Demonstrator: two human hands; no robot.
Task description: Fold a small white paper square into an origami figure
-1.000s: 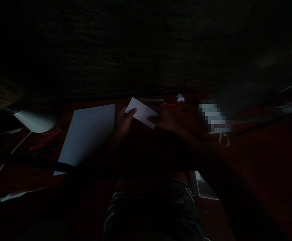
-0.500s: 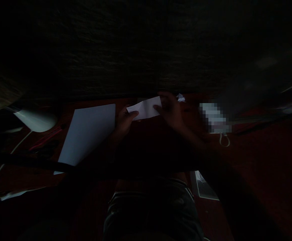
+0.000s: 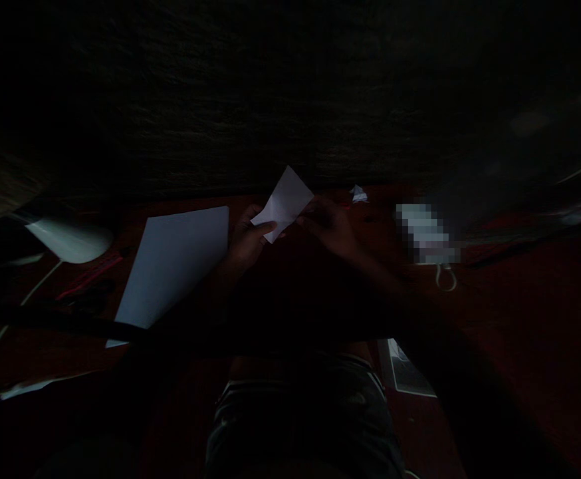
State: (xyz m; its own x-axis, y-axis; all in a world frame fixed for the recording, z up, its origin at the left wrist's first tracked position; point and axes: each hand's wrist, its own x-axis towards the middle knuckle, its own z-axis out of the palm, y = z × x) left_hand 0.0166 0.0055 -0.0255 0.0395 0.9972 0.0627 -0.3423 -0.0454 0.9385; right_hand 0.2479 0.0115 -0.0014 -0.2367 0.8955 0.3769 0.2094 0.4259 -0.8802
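Paper piece [image 3: 289, 195] near frame centre, its lower end pinched in my left hand [image 3: 247, 241], right hand [image 3: 334, 229] at its edge, that dim grip I cannot tell.

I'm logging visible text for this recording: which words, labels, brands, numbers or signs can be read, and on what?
No text can be read.
Small white paper piece in the left hand: no writing visible.
Large white flat sheet: no writing visible.
Pale pixelated patch at right: any text there is unreadable.
Dark shorts with pale trim: too dark to tell.
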